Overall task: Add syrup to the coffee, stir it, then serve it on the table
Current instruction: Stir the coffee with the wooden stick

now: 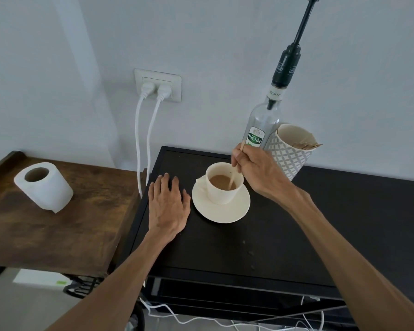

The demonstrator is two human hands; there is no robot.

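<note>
Coffee (221,181), pale brown, in white cup (222,185) on saucer (221,212), on dark bench (261,235). Wooden stirrer (234,174) dipped in, pinched by right hand (258,172). Left hand (169,205) released, flat on bench just beside saucer. Syrup bottle (261,126) with pump behind cup, beside patterned holder (289,155) of sticks. Paper roll (43,186) on wooden shelf (58,223), well apart.

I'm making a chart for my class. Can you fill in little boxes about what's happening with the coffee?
cup: white cup of milky coffee, standing on a saucer
right hand: right hand pinches a wooden stir stick dipped in the coffee
left hand: left hand flat on the black table, beside the saucer
syrup: syrup bottle with pump, upright behind the cup
stick holder: patterned cup of spare sticks
side shelf: paper roll
</note>
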